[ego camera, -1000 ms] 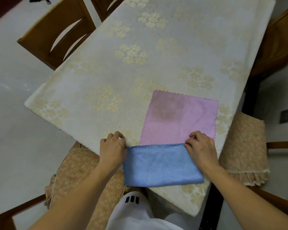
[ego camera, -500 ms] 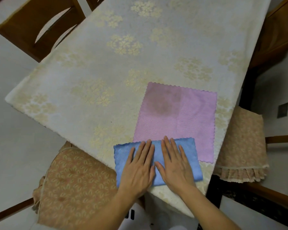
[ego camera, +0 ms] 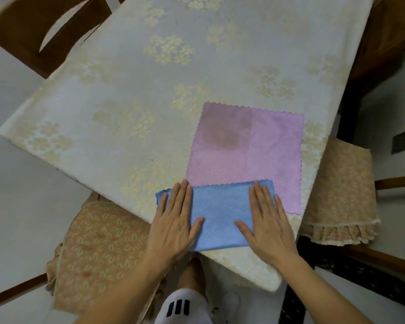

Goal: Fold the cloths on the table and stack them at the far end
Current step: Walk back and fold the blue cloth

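A blue cloth (ego camera: 219,216), folded into a rectangle, lies at the near edge of the table (ego camera: 131,94). Its far edge overlaps the near part of a pink cloth (ego camera: 246,148) that lies spread flat with a dark stain near its far left. My left hand (ego camera: 173,223) presses flat on the blue cloth's left end, fingers straight. My right hand (ego camera: 267,220) presses flat on its right end, fingers straight. Both palms cover the cloth's ends.
The table wears a cream floral cloth. Cushioned chairs stand at the near left (ego camera: 98,251) and at the right (ego camera: 339,192). Wooden chairs sit at the far left (ego camera: 33,31) and far right (ego camera: 384,38). My knee and white shorts (ego camera: 185,305) show below the table edge.
A second ago both hands pinched the blue cloth's far corners. They then lay flat side by side at its middle, and now have slid apart to its ends.
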Motion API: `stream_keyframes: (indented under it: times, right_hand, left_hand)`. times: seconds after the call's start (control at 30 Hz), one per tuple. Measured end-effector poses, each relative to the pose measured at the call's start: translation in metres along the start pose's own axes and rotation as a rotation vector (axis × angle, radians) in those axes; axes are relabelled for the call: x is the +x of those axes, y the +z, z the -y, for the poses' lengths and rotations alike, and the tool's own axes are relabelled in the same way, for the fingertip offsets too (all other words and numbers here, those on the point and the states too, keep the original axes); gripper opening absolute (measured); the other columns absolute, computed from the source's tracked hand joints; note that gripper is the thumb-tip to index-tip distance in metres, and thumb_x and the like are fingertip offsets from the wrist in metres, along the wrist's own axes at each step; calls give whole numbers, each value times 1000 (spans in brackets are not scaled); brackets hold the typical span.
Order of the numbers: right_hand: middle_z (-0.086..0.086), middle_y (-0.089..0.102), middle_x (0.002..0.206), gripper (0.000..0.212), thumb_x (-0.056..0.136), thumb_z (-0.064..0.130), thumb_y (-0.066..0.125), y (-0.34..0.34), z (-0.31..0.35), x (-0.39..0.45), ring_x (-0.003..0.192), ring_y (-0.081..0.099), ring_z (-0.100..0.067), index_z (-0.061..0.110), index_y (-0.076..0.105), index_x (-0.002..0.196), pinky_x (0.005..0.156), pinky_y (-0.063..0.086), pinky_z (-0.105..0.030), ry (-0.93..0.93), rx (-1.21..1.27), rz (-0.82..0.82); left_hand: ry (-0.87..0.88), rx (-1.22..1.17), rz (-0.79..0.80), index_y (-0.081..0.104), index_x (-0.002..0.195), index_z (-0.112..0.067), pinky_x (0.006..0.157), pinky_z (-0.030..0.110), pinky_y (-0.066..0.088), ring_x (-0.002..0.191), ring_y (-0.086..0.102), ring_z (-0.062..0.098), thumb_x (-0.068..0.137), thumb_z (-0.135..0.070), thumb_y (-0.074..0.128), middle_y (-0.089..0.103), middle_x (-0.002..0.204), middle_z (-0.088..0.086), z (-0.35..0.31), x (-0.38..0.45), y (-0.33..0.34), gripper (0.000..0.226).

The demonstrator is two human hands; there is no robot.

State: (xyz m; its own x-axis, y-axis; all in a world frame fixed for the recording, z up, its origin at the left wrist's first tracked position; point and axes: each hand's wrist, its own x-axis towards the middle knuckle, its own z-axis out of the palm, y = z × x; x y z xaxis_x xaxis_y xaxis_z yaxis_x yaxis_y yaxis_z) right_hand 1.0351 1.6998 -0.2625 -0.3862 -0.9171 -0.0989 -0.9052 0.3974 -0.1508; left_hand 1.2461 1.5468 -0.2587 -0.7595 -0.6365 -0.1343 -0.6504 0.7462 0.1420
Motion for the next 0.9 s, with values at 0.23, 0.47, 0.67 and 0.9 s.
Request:
stream_keyframes:
  times: [0.23,0.47,0.67,0.9]
  right_hand:
    - [-9,7,168,85,99,66,19,-1,-9,-5,154,8,-21,6,8,159,124,15,-46,30,19,17]
    - [-11,15,166,83,100,63,23,-6,-6,-4,153,15,-23,3,17,157,123,17,-46,25,29,-15]
    - [-17,60,132,56,91,37,52,-27,-6,-17,120,58,-33,3,57,135,103,44,-50,109,2,-294]
    - [-9,54,81,16,75,22,69,-55,-5,-35,73,53,-32,11,65,85,69,42,-44,361,-86,-396]
  left_hand:
    - [1,-4,-21,3,157,-8,123,43,8,154,2,21,101,-61,25,3,166,8,13,-5,-3,80]
    - [10,-26,19,4,158,-10,123,41,4,153,2,19,100,-63,25,4,166,6,13,-6,-13,81]
    - [428,29,-71,44,148,-13,120,51,12,144,36,26,88,-52,46,37,157,6,-7,39,-50,72]
    - [832,195,-46,65,118,-24,114,63,24,133,49,30,70,-35,73,52,145,8,-67,125,-77,50]
